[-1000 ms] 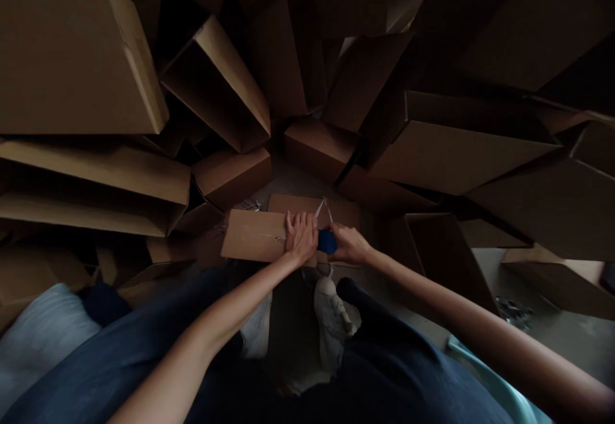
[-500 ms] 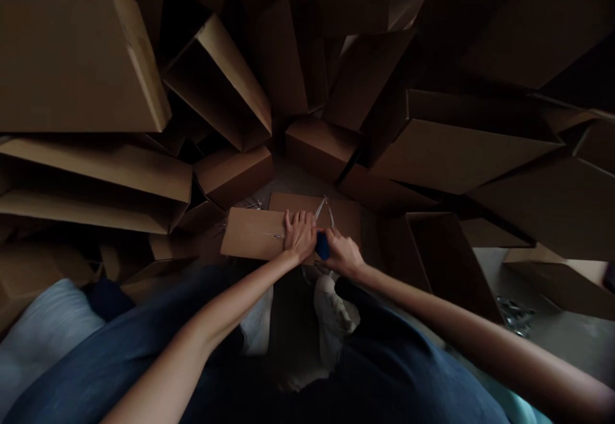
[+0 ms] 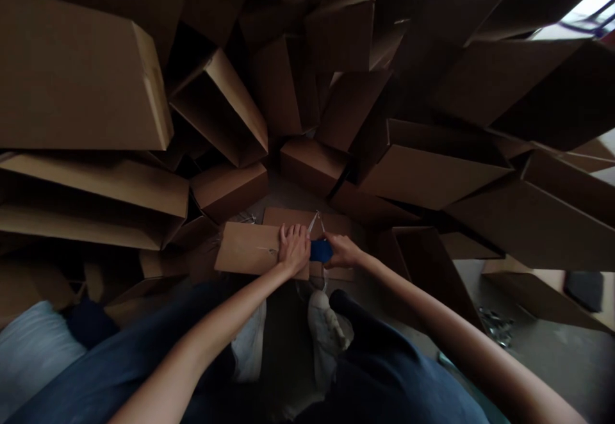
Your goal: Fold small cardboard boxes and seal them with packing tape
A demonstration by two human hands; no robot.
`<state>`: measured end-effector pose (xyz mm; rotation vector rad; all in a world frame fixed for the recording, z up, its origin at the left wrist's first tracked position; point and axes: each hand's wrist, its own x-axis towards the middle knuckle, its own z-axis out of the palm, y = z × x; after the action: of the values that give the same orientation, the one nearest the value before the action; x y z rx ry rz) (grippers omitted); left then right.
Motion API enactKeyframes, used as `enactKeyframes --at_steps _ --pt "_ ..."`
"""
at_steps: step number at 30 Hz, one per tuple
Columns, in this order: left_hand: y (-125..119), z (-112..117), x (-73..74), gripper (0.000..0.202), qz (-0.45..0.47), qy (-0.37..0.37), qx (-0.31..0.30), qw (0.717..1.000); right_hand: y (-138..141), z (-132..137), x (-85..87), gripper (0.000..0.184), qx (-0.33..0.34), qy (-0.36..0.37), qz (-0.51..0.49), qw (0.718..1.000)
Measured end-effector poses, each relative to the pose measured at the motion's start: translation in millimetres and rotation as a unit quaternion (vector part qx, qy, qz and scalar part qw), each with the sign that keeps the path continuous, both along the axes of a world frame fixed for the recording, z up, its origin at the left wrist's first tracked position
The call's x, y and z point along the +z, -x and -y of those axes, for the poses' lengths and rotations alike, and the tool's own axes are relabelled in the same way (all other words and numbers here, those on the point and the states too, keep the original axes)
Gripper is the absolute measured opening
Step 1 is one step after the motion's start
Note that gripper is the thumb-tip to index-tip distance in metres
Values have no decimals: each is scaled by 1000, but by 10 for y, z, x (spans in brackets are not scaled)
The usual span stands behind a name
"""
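Observation:
My left hand (image 3: 294, 252) lies flat on a piece of folded brown cardboard (image 3: 245, 244), fingers stretched out near its right end. Close beside it, my right hand (image 3: 344, 251) is closed on a small blue object (image 3: 319, 251), whose exact kind I cannot make out. The blue object fills the gap between the two hands. A white string (image 3: 313, 222) rises in a narrow loop just behind it, over a second cardboard layer (image 3: 283, 216). The fingertips of my right hand are partly hidden.
Open cardboard boxes (image 3: 432, 171) crowd around in an arc, with a large one (image 3: 77, 72) at upper left. My white shoes (image 3: 327, 328) stand just below the cardboard. Shiny small items (image 3: 497, 325) lie on the floor (image 3: 542, 353) at right.
My right hand has moved a little away from my left, and more of the blue object shows between them. My left hand stays on the cardboard. The whole view has shifted slightly.

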<state>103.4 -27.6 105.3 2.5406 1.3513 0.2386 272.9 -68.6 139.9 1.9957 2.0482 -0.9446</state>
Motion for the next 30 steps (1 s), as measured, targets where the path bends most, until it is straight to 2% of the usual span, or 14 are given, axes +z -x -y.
enactKeyframes --at_steps 6,9,13,15,20,22,27,30 --pt "-33 -246 32 39 -1 17 5 1000 62 183 60 72 -2 -12 23 1000" --pt "-57 -241 7 40 -6 17 11 1000 290 295 109 67 -19 -18 43 999" --pt "-68 -225 -26 39 -15 22 11 1000 569 347 150 52 -56 -21 68 996" --pt "-67 -238 -38 39 -19 24 7 1000 539 257 154 52 -55 -16 62 996" --pt "-55 -282 -50 40 -23 31 -12 999 232 -33 109 67 -25 7 23 999" --pt "-47 -290 -46 39 -24 30 -20 999 263 -3 86 65 -35 5 25 999" --pt "-21 -293 -41 36 -22 33 -19 999 624 256 28 49 -69 -21 52 996" --pt "1 -299 -29 36 -19 37 -19 999 607 279 0 51 -57 -25 52 997"
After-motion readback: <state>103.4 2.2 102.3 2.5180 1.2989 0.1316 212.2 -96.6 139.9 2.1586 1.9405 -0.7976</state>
